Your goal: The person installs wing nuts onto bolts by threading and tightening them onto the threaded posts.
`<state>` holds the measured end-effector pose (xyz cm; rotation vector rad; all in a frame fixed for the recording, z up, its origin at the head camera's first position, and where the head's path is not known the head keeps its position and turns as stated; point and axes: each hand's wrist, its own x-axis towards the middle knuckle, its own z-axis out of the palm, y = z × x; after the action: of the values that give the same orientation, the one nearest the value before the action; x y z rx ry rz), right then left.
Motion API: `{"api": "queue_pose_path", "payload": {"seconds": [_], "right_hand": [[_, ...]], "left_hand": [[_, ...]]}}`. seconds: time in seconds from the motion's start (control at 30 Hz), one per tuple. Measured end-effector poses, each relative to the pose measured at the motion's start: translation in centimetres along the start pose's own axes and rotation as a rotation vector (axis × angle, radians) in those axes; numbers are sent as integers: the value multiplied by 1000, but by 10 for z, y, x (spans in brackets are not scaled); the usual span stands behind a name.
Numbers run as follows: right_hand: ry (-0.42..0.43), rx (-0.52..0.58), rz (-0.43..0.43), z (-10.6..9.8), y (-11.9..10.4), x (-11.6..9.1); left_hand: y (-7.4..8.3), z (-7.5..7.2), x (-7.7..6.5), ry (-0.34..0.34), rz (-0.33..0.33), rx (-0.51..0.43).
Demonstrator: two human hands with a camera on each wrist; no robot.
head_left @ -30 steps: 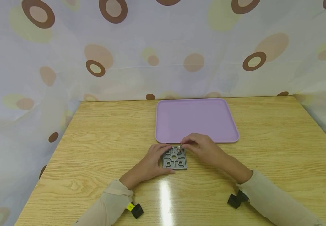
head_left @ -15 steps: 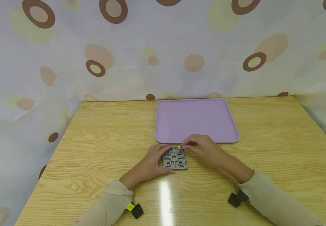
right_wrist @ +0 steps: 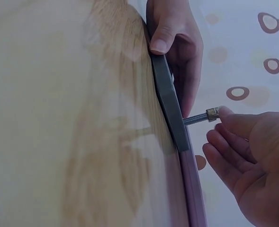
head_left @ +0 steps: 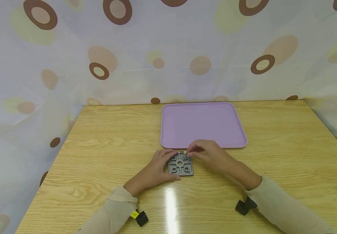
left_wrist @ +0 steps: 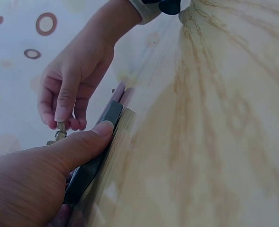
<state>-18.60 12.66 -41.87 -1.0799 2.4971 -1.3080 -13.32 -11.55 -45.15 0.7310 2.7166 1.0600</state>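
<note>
A square grey metal plate (head_left: 180,163) with ribs and round holes lies on the wooden table. My left hand (head_left: 156,167) grips it from the left, thumb at the near edge and fingers at the far edge. From the plate's far right hole rises a threaded bolt (right_wrist: 196,119). Near the top of that bolt sits a small brass wing nut (right_wrist: 212,113), with bare thread between it and the plate. My right hand (head_left: 210,154) pinches the wing nut between thumb and forefinger, its other fingers loosely curled. In the left wrist view my left thumb (left_wrist: 89,144) presses the plate's edge.
A shallow purple tray (head_left: 203,125) lies just behind the plate, close to my right hand. A patterned cloth (head_left: 168,48) hangs behind the table (head_left: 113,130) and along its sides.
The brass wing nut has turned on the bolt, and my right fingers have shifted slightly with it. My left hand and the plate have stayed in place.
</note>
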Motion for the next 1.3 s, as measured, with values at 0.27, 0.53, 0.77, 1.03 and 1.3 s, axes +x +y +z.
{"api": "queue_pose_path", "payload": {"seconds": [0.27, 0.53, 0.77, 1.03, 1.3], "right_hand": [[15, 10, -53, 4, 3, 0], [8, 14, -42, 7, 3, 1], [-10, 12, -68, 9, 2, 0], [-31, 31, -22, 10, 0, 0], [-4, 23, 1, 7, -1, 0]], "left_hand": [[-1, 0, 0, -1, 0, -5], [-1, 0, -1, -4, 9, 4], [-1, 0, -1, -2, 15, 3], [-1, 0, -1, 8, 31, -1], [-1, 0, -1, 3, 27, 5]]}}
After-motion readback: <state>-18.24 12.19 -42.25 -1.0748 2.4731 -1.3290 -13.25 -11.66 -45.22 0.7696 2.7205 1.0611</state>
